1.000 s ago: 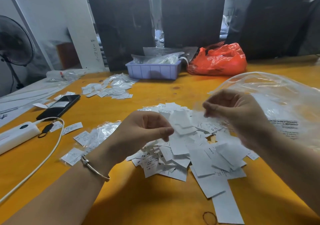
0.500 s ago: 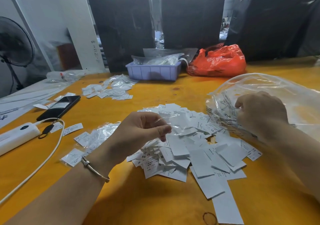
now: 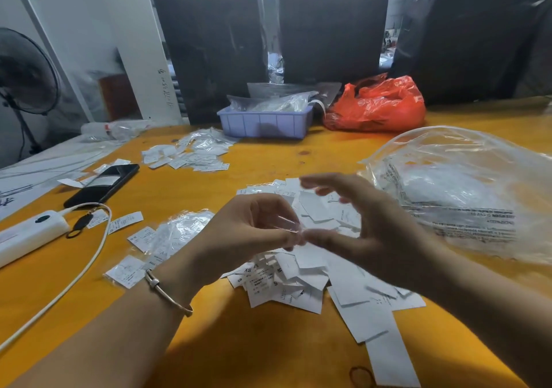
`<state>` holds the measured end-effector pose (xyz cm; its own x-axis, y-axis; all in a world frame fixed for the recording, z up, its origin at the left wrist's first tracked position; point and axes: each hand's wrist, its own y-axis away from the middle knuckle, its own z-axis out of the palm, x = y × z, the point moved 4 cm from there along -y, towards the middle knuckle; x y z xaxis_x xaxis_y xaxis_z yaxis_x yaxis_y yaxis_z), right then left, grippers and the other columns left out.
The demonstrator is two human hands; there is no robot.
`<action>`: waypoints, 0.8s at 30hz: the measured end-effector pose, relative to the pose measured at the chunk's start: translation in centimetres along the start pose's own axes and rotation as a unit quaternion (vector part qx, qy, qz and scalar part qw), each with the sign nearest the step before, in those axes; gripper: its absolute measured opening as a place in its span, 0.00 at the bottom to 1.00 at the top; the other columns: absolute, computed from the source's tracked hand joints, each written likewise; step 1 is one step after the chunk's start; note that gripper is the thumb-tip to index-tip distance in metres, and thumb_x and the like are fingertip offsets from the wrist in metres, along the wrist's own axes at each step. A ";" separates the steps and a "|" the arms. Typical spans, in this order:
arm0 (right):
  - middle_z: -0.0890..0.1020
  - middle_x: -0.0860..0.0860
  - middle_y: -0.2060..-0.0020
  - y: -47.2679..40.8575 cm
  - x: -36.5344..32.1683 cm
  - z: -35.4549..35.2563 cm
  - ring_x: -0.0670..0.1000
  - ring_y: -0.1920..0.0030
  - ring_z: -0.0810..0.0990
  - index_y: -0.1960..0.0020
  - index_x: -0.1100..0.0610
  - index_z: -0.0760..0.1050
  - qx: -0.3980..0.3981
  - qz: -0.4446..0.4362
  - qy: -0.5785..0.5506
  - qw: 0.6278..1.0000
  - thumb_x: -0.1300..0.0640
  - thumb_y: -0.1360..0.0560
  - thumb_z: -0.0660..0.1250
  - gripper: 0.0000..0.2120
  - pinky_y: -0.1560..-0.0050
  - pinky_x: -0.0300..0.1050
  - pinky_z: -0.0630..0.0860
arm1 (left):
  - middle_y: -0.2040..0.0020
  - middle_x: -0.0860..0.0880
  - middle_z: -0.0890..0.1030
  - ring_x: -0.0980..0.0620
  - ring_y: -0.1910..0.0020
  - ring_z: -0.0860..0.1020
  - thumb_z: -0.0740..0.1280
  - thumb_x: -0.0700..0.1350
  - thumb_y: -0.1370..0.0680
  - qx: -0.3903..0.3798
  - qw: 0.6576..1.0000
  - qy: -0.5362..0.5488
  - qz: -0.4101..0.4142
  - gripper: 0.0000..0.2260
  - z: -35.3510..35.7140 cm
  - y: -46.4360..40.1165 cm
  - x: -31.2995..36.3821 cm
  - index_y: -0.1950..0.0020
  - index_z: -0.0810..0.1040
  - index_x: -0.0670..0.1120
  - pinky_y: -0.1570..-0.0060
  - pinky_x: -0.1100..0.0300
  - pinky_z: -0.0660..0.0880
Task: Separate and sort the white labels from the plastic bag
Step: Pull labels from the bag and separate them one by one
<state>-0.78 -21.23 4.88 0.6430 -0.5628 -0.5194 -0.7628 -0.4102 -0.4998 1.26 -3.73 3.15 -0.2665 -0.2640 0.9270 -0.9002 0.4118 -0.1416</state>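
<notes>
A heap of white labels (image 3: pixel 313 283) lies on the yellow table (image 3: pixel 209 343) beneath both hands. My left hand (image 3: pixel 245 232) pinches a small clear plastic sleeve (image 3: pixel 283 223) just above the heap. My right hand (image 3: pixel 376 232) is blurred, its fingers spread and nearly straight, with the thumb tip meeting my left fingertips at the sleeve. A large clear plastic bag (image 3: pixel 463 184) with printed text lies to the right, and no hand is on it.
Empty clear sleeves and labels (image 3: pixel 179 232) are piled at left, with another pile (image 3: pixel 194 154) farther back. A phone (image 3: pixel 101 184), a white charger with cable (image 3: pixel 27 235), a purple tray (image 3: pixel 263 122), a red bag (image 3: pixel 376 107) and a rubber band (image 3: pixel 361 377) are also on the table.
My right hand let go of the large clear bag and swung left to meet my left hand. My left hand stayed in place, still pinching the small sleeve.
</notes>
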 end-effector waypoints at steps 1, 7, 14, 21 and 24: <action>0.77 0.38 0.42 0.1 -0.3 0.5 0.36 0.42 0.73 0.34 0.46 0.72 -0.015 -0.007 -0.012 1.000 0.36 0.33 0.66 0.30 0.42 0.31 0.70 | 0.58 0.45 0.87 0.44 0.59 0.84 0.73 0.33 0.27 0.001 1.000 -0.004 0.004 0.04 0.0 0.0 0.0 0.55 0.82 0.39 0.60 0.65 0.79; 0.84 0.45 0.64 -0.1 0.5 -0.3 0.44 0.60 0.82 0.58 0.56 0.83 0.039 -0.023 -0.053 0.998 0.54 0.30 0.74 0.05 0.56 0.41 0.77 | 0.64 0.48 0.82 0.56 0.64 0.77 0.77 0.49 0.30 0.033 0.999 -0.020 0.024 0.06 -0.4 -0.1 0.0 0.58 0.86 0.47 0.63 0.67 0.73; 0.82 0.42 0.61 -0.2 3.5 -0.3 0.40 0.57 0.79 0.55 0.51 0.82 -0.014 0.053 0.029 0.998 0.49 0.32 0.74 0.08 0.53 0.43 0.77 | 0.57 0.42 0.85 0.51 0.58 0.83 0.76 0.47 0.31 0.111 0.993 0.013 0.021 0.15 -1.6 -0.3 -0.3 0.55 0.78 0.37 0.60 0.64 0.78; 0.79 0.42 0.53 0.2 1.9 2.4 0.44 0.52 0.72 0.52 0.46 0.83 -0.097 -0.083 0.157 0.979 0.41 0.32 0.74 0.13 0.54 0.42 0.67 | 0.63 0.45 0.85 0.55 0.67 0.82 0.72 0.35 0.26 0.162 0.986 0.009 0.027 0.02 -2.0 -0.4 -0.4 0.55 0.81 0.38 0.67 0.70 0.74; 0.81 0.44 0.58 0.1 1.3 2.3 0.46 0.56 0.74 0.58 0.51 0.84 -0.050 -0.113 0.147 0.981 0.51 0.29 0.74 0.04 0.58 0.42 0.68 | 0.64 0.46 0.85 0.55 0.66 0.81 0.73 0.37 0.25 0.152 0.988 -0.006 0.020 0.02 -2.0 -0.4 -0.7 0.56 0.83 0.39 0.63 0.68 0.76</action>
<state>0.13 -20.34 2.59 0.7601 -0.6263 -0.1732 -0.6154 -0.6082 -0.5014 2.49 -2.01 3.24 -0.3067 -0.2641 0.9144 -0.9502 0.1410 -0.2779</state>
